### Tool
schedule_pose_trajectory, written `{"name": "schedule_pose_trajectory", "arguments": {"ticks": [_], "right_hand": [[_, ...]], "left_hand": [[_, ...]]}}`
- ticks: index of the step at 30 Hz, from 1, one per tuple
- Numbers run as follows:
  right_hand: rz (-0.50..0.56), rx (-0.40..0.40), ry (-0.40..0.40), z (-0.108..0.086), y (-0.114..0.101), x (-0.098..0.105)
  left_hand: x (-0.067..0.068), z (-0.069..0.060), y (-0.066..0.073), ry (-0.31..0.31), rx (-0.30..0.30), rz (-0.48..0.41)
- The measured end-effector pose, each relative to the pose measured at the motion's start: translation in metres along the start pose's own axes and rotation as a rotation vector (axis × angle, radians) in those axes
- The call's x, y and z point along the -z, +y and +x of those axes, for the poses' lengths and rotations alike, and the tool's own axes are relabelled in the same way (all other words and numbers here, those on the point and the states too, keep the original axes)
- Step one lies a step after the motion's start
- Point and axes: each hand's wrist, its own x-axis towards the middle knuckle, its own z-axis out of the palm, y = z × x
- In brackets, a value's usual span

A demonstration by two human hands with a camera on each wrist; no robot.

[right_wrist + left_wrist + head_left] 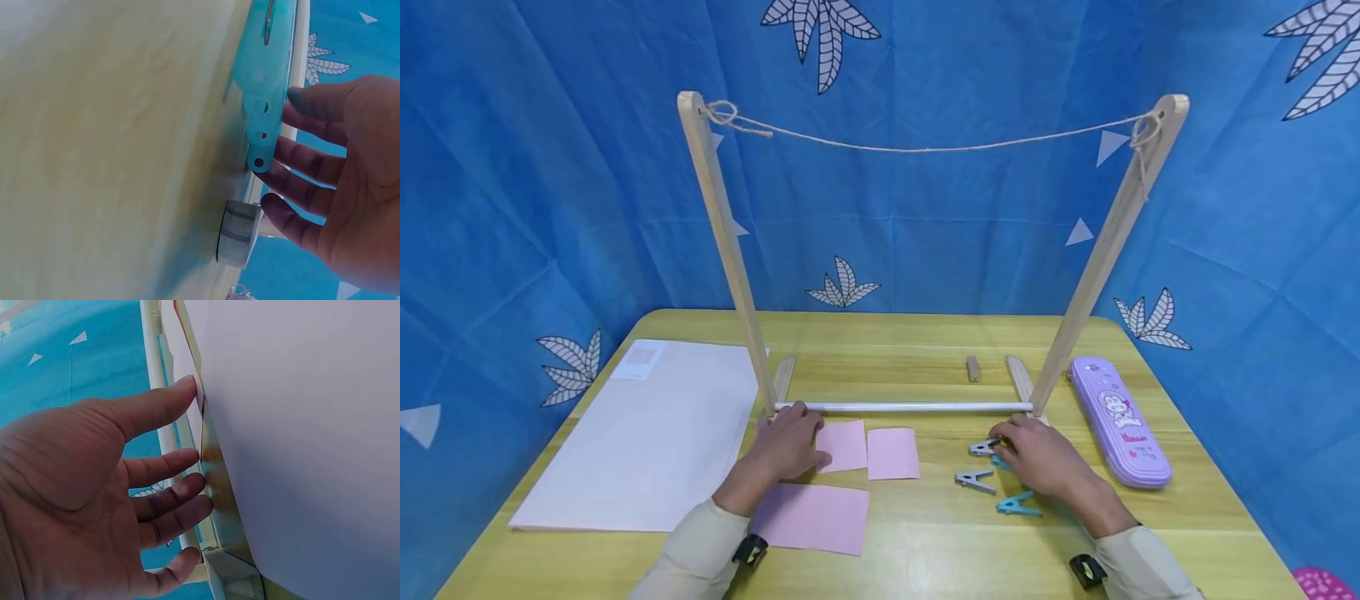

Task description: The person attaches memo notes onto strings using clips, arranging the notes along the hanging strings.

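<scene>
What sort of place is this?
Probably a craft corner; I can't tell in which building. A table stands before a blue cloth, with pink paper and clips on it.

Reaches toward the white bar (910, 407) from its near side with both arms (688, 554), slanting them inward. Sets the left hand (790, 442) at the bar's left end, back of the hand upward, fingers pointing toward the bar, without showing clearly whether they touch it. Holds the left thumb out sideways and bends the other fingers loosely, slightly apart. Places the right hand (1037, 450) just nearer than the bar's right end, back upward too. Curves the right fingers gently, aiming them below the bar's middle. Wears pale sleeves (1150, 567), ending short of both wrists, farther from the bar.
</scene>
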Motion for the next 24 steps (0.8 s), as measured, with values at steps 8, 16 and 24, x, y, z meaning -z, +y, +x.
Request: {"name": "schedule_pose_trajectory", "arguments": {"ticks": [8,16,24], "right_hand": [[0.008,-0.012,-0.011,0.0019,0.0034,-0.0013],[0.006,-0.011,-0.016,0.0065,0.0019,-0.0015],[0.010,-0.039,-0.023,0.0102,0.0037,-0.0040]], "left_hand": [[0.0025,0.0032,0.0039,-0.036,0.026,-0.052],[-0.0009,0.0057,0.0039,-0.054,0.026,-0.098],[-0.0048,0.0079,0.0028,-0.045,0.018,-0.151]]}}
